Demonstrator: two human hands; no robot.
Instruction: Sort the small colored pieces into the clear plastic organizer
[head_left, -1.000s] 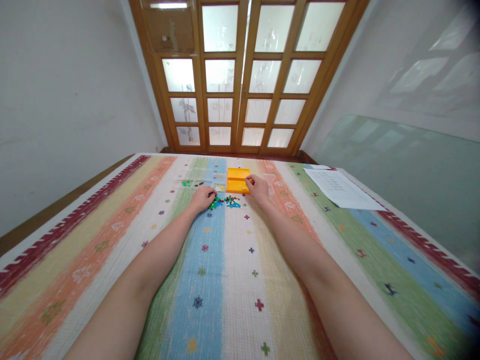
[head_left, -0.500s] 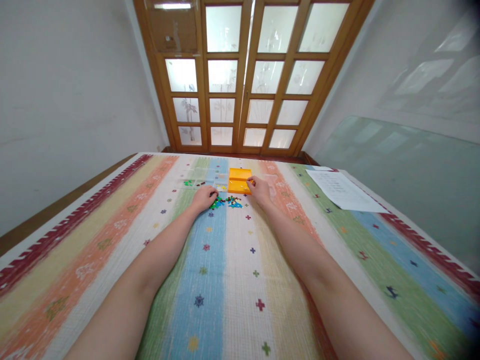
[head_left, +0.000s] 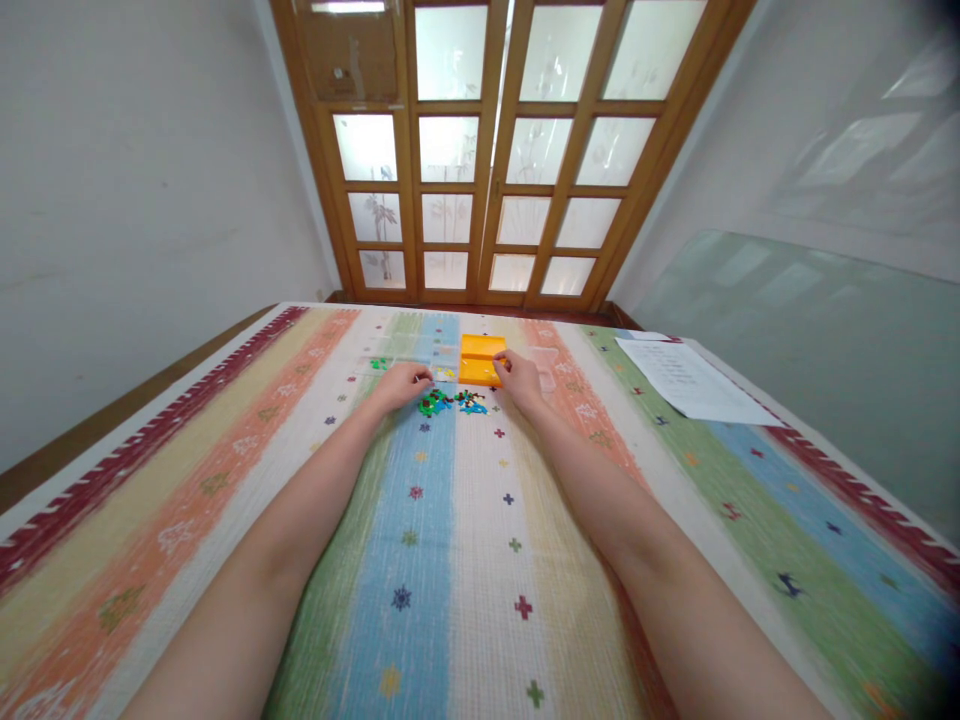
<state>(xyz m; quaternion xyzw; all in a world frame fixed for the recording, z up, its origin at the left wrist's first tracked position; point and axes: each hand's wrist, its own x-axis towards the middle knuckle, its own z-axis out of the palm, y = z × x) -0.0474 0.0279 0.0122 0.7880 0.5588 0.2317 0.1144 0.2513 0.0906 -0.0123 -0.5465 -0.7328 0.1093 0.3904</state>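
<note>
My left hand (head_left: pixel 403 384) is closed, its fingertips together beside a clear compartment tray (head_left: pixel 424 352); anything in them is too small to make out. Just below those fingers lies a pile of small green, blue and dark pieces (head_left: pixel 433 404). A second pile of blue, dark and pale pieces (head_left: pixel 473 403) sits to its right. My right hand (head_left: pixel 520 380) is pinched at the right edge of an open yellow box (head_left: pixel 482 346), and what it holds, if anything, cannot be seen. Green pieces (head_left: pixel 379 364) and yellow pieces (head_left: pixel 445 373) lie in separate compartments of the tray.
A clear plastic piece (head_left: pixel 546 366) lies right of the yellow box. Printed paper sheets (head_left: pixel 694 380) rest farther right on the striped tablecloth (head_left: pixel 487 520). Beyond the table's far edge stand wooden doors with glass panes (head_left: pixel 450 220).
My left hand has moved away from the green-and-blue pile, slightly up and left toward the clear tray, uncovering more of the pile. My right hand stays at the yellow box. The view has shifted slightly.
</note>
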